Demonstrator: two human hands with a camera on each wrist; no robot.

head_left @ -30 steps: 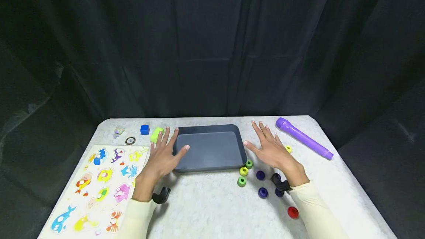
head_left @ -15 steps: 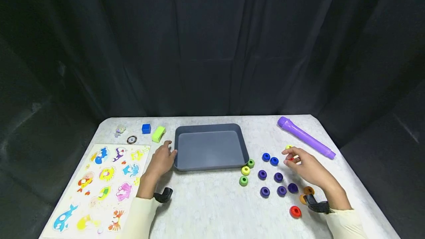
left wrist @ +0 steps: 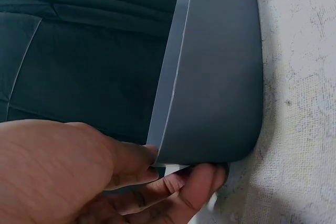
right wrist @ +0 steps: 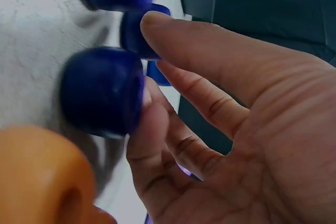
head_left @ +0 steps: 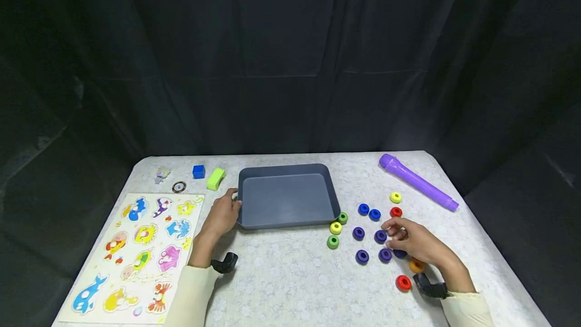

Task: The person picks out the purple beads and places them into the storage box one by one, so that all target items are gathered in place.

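Observation:
A dark grey tray (head_left: 290,223) sits mid-table. My left hand (head_left: 222,216) grips its left rim; in the left wrist view the fingers (left wrist: 131,169) curl over the edge of the tray (left wrist: 220,77) near a corner. Right of the tray lie several small rings in purple, blue, green, yellow, red and orange. My right hand (head_left: 410,242) rests among them. A purple ring (head_left: 399,253) lies partly under it, next to an orange ring (head_left: 416,265). In the right wrist view one finger (right wrist: 152,129) touches the side of that purple ring (right wrist: 102,90), and no pinch shows.
A purple torch (head_left: 417,182) lies at the back right. An animal puzzle board (head_left: 136,251) covers the front left. Behind it are a blue cube (head_left: 198,171), a lime block (head_left: 216,178) and a small round disc (head_left: 179,186). Dark curtains surround the table.
My right hand left the tray's right side and came down among the purple rings. My left hand went from lying flat over the tray's left edge to gripping that rim.

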